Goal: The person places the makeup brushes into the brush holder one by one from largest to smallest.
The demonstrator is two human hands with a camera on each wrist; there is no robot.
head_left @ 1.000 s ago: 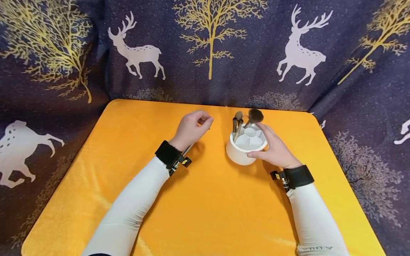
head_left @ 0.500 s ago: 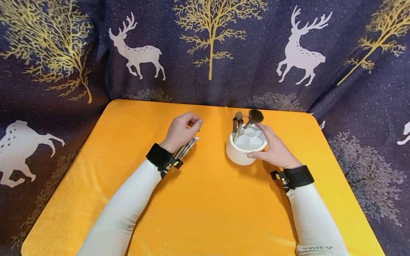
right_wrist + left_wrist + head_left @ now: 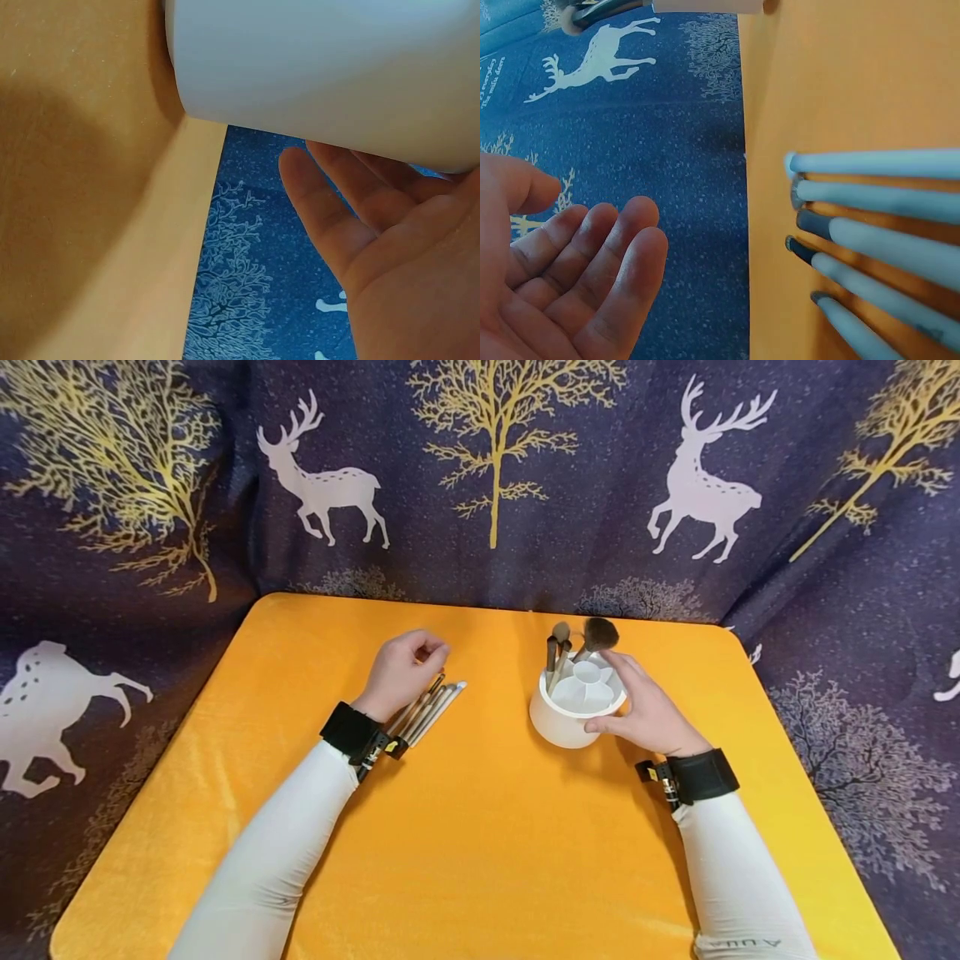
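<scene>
A white round makeup brush holder (image 3: 564,727) with petal-shaped compartments stands on the table, right of the middle. My right hand (image 3: 651,710) holds it from the right, thumb on the near side and fingers along the far side. Several makeup brushes stand in its left and back compartments, among them a big fluffy dark brush (image 3: 601,633). To the left, my left hand (image 3: 400,677) hovers with loosely bent fingers and nothing in them. Beneath and beside it, several thin makeup brushes (image 3: 889,193) lie side by side on the cloth, partly hidden by the wrist in the head view.
An orange-yellow cloth (image 3: 480,843) covers the table. Behind and around it hangs a dark blue curtain (image 3: 442,468) printed with white deer and golden trees. Both wrists carry black straps with small cameras.
My left hand has moved left and slightly toward me, uncovering the row of brushes on the cloth. The right hand and the holder have stayed in place.
</scene>
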